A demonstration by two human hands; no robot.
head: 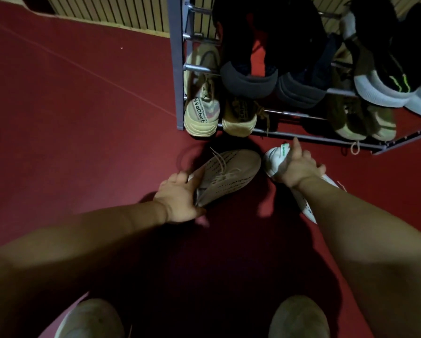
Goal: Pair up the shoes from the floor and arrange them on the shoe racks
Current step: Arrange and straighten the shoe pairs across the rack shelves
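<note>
1. Your left hand [180,198] grips the heel end of the beige knit sneaker [231,174], with the fingers curled round the heel. The toe points towards 2 o'clock and the laces trail loose.
2. Your right hand [299,167] holds the white sneaker [274,159] round its middle. The thumb stretches out towards 12 o'clock and the other fingers wrap over the shoe. One end, which carries a green tab, shows at 10 o'clock of the hand, and the other end runs under your forearm towards 5 o'clock.
3. The two sneakers are near each other but apart, the beige one at 9 o'clock of the white one. I cannot tell whether either rests on the red floor [70,106].
4. The shoe rack [176,69] stands at 12 to 2 o'clock of your hands.
5. On the rack, a yellow pair [200,113] sits side by side at the low left end, with a dark pair with grey soles [248,80] on the rail above. An olive pair [351,125] sits low at the right, below a black pair with white soles [380,87].
6. Your own shoes [89,318] show at 6 o'clock.
</note>
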